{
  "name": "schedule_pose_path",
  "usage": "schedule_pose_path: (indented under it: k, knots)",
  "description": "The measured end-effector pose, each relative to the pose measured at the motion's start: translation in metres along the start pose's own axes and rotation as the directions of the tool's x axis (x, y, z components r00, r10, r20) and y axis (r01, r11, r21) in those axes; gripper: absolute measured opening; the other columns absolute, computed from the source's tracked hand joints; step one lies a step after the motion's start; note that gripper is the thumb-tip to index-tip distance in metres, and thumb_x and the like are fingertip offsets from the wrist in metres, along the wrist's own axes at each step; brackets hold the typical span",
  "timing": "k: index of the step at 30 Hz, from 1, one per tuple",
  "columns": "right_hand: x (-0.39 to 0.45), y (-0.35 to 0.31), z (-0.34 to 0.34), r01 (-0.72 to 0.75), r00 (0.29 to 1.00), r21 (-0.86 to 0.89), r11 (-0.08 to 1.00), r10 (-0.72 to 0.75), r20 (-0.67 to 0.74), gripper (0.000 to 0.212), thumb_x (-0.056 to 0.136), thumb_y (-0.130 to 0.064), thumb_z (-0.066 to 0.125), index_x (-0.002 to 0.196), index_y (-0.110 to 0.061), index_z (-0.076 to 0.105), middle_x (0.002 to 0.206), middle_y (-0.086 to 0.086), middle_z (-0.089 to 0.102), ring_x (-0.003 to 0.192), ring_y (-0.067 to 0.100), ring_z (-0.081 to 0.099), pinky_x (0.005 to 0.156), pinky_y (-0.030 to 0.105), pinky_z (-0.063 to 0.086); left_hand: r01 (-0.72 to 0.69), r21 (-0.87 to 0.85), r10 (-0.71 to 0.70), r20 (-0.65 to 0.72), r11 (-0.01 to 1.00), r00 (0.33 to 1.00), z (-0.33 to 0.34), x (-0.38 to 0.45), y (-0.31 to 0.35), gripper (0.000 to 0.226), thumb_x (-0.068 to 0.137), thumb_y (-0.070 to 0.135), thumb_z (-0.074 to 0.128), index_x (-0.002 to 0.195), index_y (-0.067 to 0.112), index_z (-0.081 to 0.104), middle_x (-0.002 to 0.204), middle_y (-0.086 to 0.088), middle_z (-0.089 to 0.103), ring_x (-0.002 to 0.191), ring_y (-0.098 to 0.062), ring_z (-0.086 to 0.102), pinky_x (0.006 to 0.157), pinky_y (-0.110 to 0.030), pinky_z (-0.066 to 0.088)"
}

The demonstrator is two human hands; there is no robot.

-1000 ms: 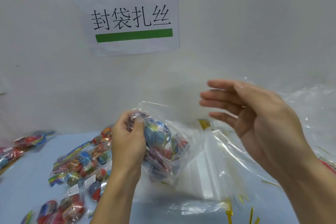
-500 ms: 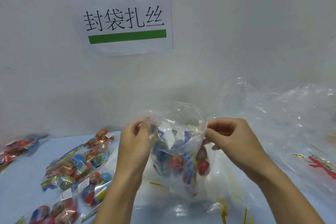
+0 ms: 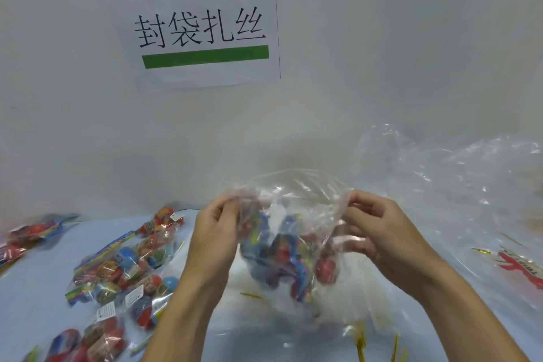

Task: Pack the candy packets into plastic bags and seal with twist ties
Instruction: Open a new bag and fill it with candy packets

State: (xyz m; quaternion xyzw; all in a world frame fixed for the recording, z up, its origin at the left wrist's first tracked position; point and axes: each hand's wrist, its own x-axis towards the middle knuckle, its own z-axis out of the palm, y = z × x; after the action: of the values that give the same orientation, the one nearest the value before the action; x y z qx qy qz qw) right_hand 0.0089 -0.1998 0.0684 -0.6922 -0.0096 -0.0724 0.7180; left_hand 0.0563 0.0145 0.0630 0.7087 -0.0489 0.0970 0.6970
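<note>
The candy [image 3: 289, 256] is already packed; the bag [image 3: 296, 194] mouth is pinched by left hand [image 3: 216, 232] and right hand [image 3: 382, 232], the twist ties [image 3: 360, 342] unused.

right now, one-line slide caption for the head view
Both hands, left hand and right hand, hold open a clear plastic bag of colourful candy packets.

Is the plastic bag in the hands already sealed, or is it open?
Open. The plastic bag has no tie on it; the left hand and right hand hold its mouth apart.
</note>
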Motion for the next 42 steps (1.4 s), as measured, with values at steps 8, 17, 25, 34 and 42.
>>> schedule_pose_path:
  k: [8,17,25,34,42]
  knots:
    - [-0.005,-0.005,-0.015,-0.134,0.987,-0.261,0.956,0.152,0.049,0.023,0.094,-0.010,0.062,0.113,-0.021,0.068,0.095,0.004,0.077,0.083,0.017,0.074,0.073,0.027,0.059,0.139,0.002,-0.139,0.054,0.990,0.989,-0.010,-0.002,0.012,0.030,0.096,0.014,0.043,0.094,0.009,0.073,0.089,-0.009,0.078,0.084,-0.029,0.074,0.081,-0.043,0.055]
    - [-0.022,-0.049,0.014,0.494,0.865,-0.358,0.792,-0.491,0.106,0.021,0.087,-0.030,0.064,0.102,-0.038,0.075,0.112,-0.019,0.071,0.115,0.002,0.062,0.085,0.014,0.049,-0.038,0.353,-0.063,0.270,0.935,0.961,-0.015,-0.014,0.042,0.038,0.098,0.016,0.053,0.119,0.048,0.046,0.122,0.014,0.055,0.106,-0.009,0.058,0.084,-0.033,0.051]
    - [-0.026,-0.043,0.030,0.350,0.932,-0.794,0.497,-0.267,0.244,0.029,0.094,-0.028,0.054,0.074,-0.022,0.074,0.061,-0.008,0.064,0.063,0.010,0.058,0.061,0.012,0.035,-0.244,0.399,0.056,0.427,0.884,0.902,-0.029,-0.017,0.053,0.079,0.075,-0.023,0.026,0.096,0.046,0.061,0.120,0.018,0.061,0.116,0.000,0.057,0.097,-0.033,0.049]
    - [-0.036,-0.051,0.037,0.169,0.979,-0.901,0.399,0.039,0.201,0.029,0.089,-0.016,0.058,0.092,-0.036,0.078,0.095,-0.012,0.063,0.053,0.004,0.056,0.043,0.013,0.035,-0.401,0.664,0.037,0.491,0.631,0.871,-0.007,-0.029,0.067,0.071,0.076,-0.016,0.030,0.066,0.039,0.074,0.144,0.030,0.036,0.125,0.006,0.043,0.078,0.001,0.036]
    - [-0.039,-0.041,0.054,0.096,0.989,-0.945,0.313,0.079,0.127,0.041,0.084,-0.053,0.066,0.069,-0.016,0.055,0.071,-0.001,0.054,0.061,0.018,0.054,0.053,0.030,0.043,-0.294,0.902,-0.155,0.355,0.317,0.922,0.010,-0.038,0.053,0.031,0.094,0.051,0.054,0.105,0.026,0.069,0.158,0.005,0.024,0.145,-0.015,0.020,0.109,-0.038,0.029]
